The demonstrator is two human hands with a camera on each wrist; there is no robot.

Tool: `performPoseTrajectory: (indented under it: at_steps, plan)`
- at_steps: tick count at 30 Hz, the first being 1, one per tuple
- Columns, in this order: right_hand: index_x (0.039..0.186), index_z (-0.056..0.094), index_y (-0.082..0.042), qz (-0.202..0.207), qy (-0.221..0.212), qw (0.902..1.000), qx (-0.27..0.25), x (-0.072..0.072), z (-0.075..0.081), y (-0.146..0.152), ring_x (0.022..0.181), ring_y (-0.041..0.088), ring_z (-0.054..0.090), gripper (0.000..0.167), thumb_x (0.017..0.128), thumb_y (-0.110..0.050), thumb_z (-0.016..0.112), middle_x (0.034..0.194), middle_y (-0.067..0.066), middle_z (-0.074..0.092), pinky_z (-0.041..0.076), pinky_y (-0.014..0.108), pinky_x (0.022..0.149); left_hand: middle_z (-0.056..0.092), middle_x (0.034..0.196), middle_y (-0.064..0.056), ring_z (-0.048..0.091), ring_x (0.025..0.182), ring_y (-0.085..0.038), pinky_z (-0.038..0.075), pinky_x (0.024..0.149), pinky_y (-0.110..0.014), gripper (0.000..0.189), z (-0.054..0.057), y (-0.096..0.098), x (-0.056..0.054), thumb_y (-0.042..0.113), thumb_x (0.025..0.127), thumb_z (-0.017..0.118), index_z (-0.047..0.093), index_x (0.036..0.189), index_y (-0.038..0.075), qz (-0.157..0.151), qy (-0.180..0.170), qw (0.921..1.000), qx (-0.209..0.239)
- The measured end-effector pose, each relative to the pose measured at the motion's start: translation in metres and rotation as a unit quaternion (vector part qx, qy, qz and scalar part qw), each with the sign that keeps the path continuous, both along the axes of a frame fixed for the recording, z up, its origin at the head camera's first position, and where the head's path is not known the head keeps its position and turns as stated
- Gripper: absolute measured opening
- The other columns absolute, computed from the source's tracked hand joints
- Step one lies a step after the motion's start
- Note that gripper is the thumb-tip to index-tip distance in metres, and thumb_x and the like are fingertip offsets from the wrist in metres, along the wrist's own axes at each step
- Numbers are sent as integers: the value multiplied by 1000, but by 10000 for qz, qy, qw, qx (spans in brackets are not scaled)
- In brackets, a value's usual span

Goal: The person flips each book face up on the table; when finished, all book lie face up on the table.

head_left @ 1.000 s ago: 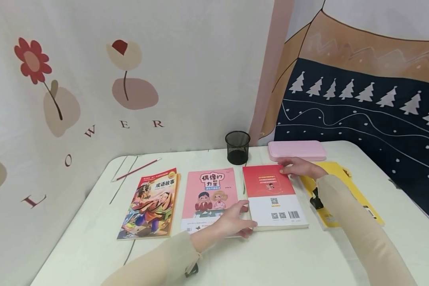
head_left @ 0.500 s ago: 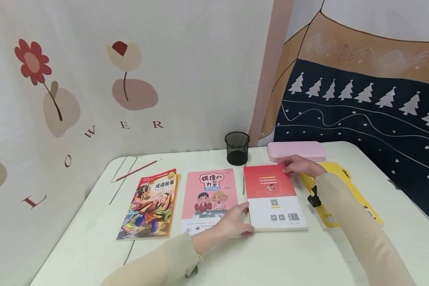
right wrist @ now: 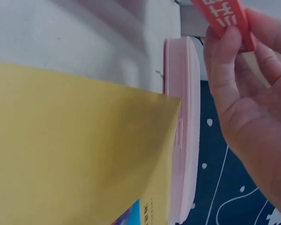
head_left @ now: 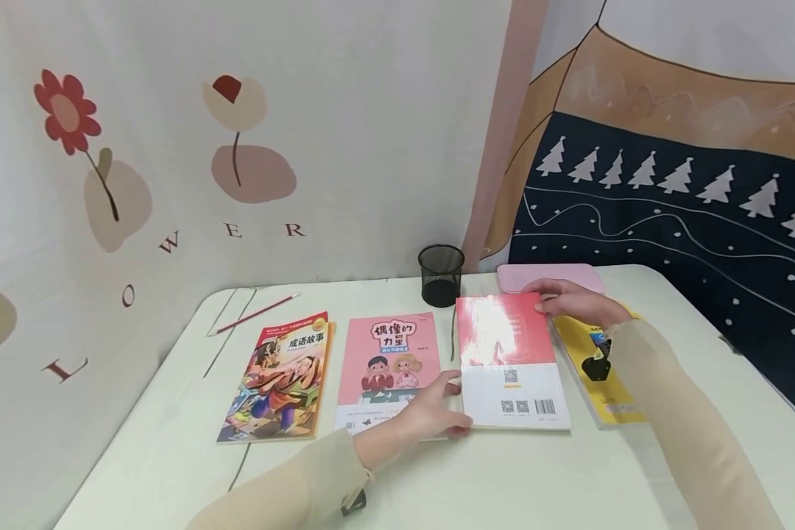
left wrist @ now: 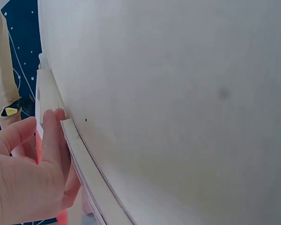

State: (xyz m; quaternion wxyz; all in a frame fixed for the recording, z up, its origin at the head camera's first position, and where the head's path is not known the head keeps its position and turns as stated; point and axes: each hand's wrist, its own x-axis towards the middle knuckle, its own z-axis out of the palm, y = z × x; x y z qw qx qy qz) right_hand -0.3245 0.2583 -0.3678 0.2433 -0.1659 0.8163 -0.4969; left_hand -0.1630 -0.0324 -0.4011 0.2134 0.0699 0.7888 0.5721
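Observation:
A red-and-white paperback book [head_left: 511, 346] lies back cover up, with QR codes on its lower half. In the head view its far edge tilts up from the table. My right hand [head_left: 570, 303] pinches the far right corner; in the right wrist view the thumb and fingers hold the red spine [right wrist: 227, 18]. My left hand [head_left: 427, 414] holds the near left corner, its digits at the left and bottom edges. Under my left wrist, a pink book [head_left: 391, 346] is partly covered. Beneath my right forearm a yellow book [head_left: 579, 361] lies partly hidden.
A colourful story book [head_left: 281, 386] lies at the left on the white table [head_left: 497, 478], with a red pencil [head_left: 255, 314] behind it. Along the back stand a black mesh pen cup [head_left: 440, 278] and a pink pencil case [head_left: 523, 275]. A printed cloth hangs behind.
The far end of the red-and-white book has come up off the table with my right hand. My left hand's digits have closed in to the book's near corner.

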Motion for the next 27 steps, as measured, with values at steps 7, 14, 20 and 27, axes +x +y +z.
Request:
performPoseTrajectory:
  at_steps: [7,14,20,27]
  plan:
    - [120,40,-5,-116,-157,9960,-871,4,-4,7,110,30,39,38,86,-9,55,121,14,42,28,49,96,55,102,-11,60,69,-18,52,63,-28,74,-1,0,-3,-2,71,69,30,133,0,64,-310,9990,312]
    - [119,39,-4,-250,-81,9946,-1000,6,-9,10,106,28,42,35,87,-9,53,120,14,42,30,46,94,57,86,-11,61,65,-20,53,60,-30,60,-5,1,-5,-7,74,64,37,127,-6,93,-734,9929,933]
    - [121,41,-4,-456,-132,9929,-1088,5,-15,11,103,27,44,36,87,-9,53,119,13,42,40,38,88,56,89,-9,57,64,-16,51,57,-28,58,-5,-1,-7,-5,74,64,40,127,0,59,-529,9917,1172]
    - [126,38,1,-490,-184,9936,-1003,8,-10,10,103,26,46,43,88,-12,54,119,15,45,40,37,89,53,94,-7,55,77,-16,51,63,-30,58,0,0,-4,-3,76,63,39,128,3,-7,-196,9916,1281]
